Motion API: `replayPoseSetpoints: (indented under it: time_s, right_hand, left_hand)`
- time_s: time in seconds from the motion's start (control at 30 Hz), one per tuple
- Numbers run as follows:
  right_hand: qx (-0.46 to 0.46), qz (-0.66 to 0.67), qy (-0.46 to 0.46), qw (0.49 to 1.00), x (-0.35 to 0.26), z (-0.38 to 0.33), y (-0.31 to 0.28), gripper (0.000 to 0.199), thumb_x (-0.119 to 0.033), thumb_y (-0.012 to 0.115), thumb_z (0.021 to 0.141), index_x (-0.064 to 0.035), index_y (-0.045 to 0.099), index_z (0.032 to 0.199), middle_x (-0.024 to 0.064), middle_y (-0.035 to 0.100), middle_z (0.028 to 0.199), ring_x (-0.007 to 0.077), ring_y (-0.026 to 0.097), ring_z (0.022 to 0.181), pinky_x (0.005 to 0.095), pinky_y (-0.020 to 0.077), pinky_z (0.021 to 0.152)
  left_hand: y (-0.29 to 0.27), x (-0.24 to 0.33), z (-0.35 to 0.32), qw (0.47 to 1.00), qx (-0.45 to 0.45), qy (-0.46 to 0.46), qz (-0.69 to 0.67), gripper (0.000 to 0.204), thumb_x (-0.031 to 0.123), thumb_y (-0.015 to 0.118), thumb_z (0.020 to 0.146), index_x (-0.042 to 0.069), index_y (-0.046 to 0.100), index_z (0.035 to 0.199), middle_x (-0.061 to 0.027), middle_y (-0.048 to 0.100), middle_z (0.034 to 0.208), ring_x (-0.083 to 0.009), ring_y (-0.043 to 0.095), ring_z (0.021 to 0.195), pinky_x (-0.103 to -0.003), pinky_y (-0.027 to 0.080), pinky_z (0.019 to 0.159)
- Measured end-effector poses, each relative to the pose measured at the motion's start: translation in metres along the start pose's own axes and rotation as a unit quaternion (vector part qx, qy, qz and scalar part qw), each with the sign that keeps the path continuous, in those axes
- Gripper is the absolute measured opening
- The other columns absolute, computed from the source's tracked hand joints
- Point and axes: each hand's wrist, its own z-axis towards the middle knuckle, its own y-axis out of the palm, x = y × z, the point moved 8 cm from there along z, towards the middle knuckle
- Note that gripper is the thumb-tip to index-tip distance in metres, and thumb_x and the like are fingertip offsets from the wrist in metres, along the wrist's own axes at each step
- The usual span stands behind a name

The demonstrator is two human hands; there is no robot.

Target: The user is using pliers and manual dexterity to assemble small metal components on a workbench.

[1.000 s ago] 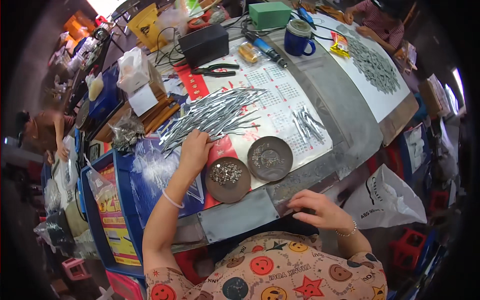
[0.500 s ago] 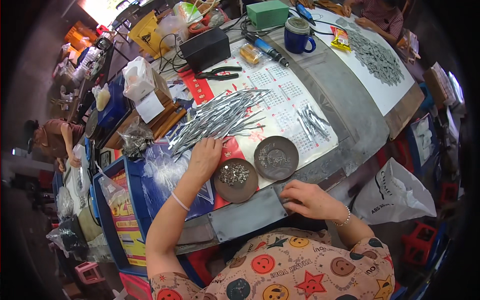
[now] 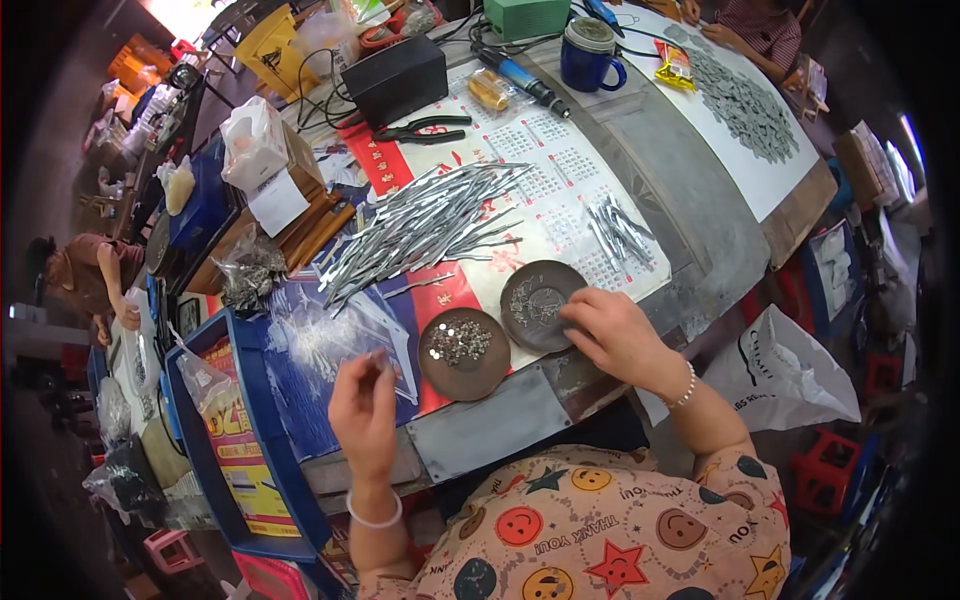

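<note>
My left hand [image 3: 365,410] is raised over the near table edge, left of a round dark dish [image 3: 490,375] with small shiny metal pieces [image 3: 460,343] in it. Its thumb and fingers are pinched together, and what they hold is too small to make out. At the right rim of a second dark dish [image 3: 560,275], my right hand [image 3: 628,342] has its fingertips drawn together over the edge. Thin small metal bits [image 3: 537,304] lie in that dish. Beyond the dishes, a heap of long silvery strips [image 3: 430,225] is spread over a printed calendar sheet [image 3: 545,160].
A smaller bunch of strips [image 3: 620,232] lies to the right. Farther back are black-handled pliers [image 3: 425,130], a black box [image 3: 395,85], a blue rotary tool [image 3: 525,85] and a blue mug [image 3: 592,65]. A blue tray [image 3: 285,420] stands at left. Another person [image 3: 755,35] sits at far right.
My left hand has drawn back from the strips toward me, its fingers now pinched. My right hand has moved from the table edge up to the right-hand dish.
</note>
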Motion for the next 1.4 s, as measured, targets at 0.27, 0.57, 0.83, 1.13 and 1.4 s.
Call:
replayPoseSetpoints:
  time_s: [0.27, 0.57, 0.83, 1.13, 1.4]
  right_hand:
    - [-0.048, -0.148, -0.004, 0.988, 0.000, 0.034, 0.032, 0.016, -0.009, 0.063, 0.073, -0.0044, 0.055, 0.085, 0.0107, 0.052, 0.085, 0.0276, 0.054, 0.083, 0.0387, 0.0405, 0.073]
    - [-0.084, -0.160, -0.041, 0.983, 0.011, 0.050, 0.048, 0.012, -0.007, 0.060, 0.072, -0.0030, 0.051, 0.079, 0.0128, 0.053, 0.079, 0.0309, 0.056, 0.076, 0.0413, 0.0455, 0.068]
    - [-0.034, 0.105, 0.040, 0.993, 0.017, 0.045, 0.026, 0.008, -0.005, 0.057, 0.076, -0.0007, 0.052, 0.080, 0.0138, 0.055, 0.072, 0.0288, 0.056, 0.065, 0.0372, 0.0455, 0.061]
    - [-0.024, 0.405, 0.195, 0.893, 0.053, 0.027, 0.047, 0.007, 0.000, 0.061, 0.080, -0.0014, 0.055, 0.083, -0.0034, 0.054, 0.076, 0.0022, 0.049, 0.064, 0.0180, 0.0405, 0.056]
    - [-0.017, 0.477, 0.209, 0.853, 0.044, 0.025, 0.046, 0.007, -0.002, 0.060, 0.083, 0.0007, 0.058, 0.089, -0.0008, 0.058, 0.078, 0.0044, 0.052, 0.064, 0.0192, 0.0437, 0.058]
  left_hand:
    - [0.014, -0.020, -0.075, 0.965, -0.020, -0.139, -0.223, 0.014, -0.002, 0.054, 0.089, -0.002, 0.053, 0.103, -0.0086, 0.060, 0.092, -0.0139, 0.059, 0.079, -0.026, 0.048, 0.074]
    - [0.051, -0.032, -0.085, 0.897, -0.092, -0.229, -0.367, 0.016, 0.003, 0.053, 0.091, -0.002, 0.053, 0.107, -0.0087, 0.059, 0.089, -0.0142, 0.058, 0.078, -0.025, 0.047, 0.071]
    - [0.066, -0.034, -0.089, 0.844, -0.116, -0.280, -0.442, 0.019, 0.010, 0.053, 0.094, -0.001, 0.054, 0.110, -0.0083, 0.058, 0.089, -0.0140, 0.055, 0.072, -0.025, 0.045, 0.065]
    - [0.074, -0.030, -0.087, 0.837, -0.125, -0.279, -0.453, 0.024, 0.013, 0.053, 0.094, -0.002, 0.055, 0.113, -0.0075, 0.058, 0.087, -0.0105, 0.049, 0.064, -0.024, 0.039, 0.057]
    - [0.082, -0.030, -0.088, 0.775, -0.136, -0.299, -0.539, 0.026, 0.015, 0.051, 0.096, 0.000, 0.050, 0.117, -0.0098, 0.059, 0.085, -0.0121, 0.052, 0.062, -0.025, 0.042, 0.059]
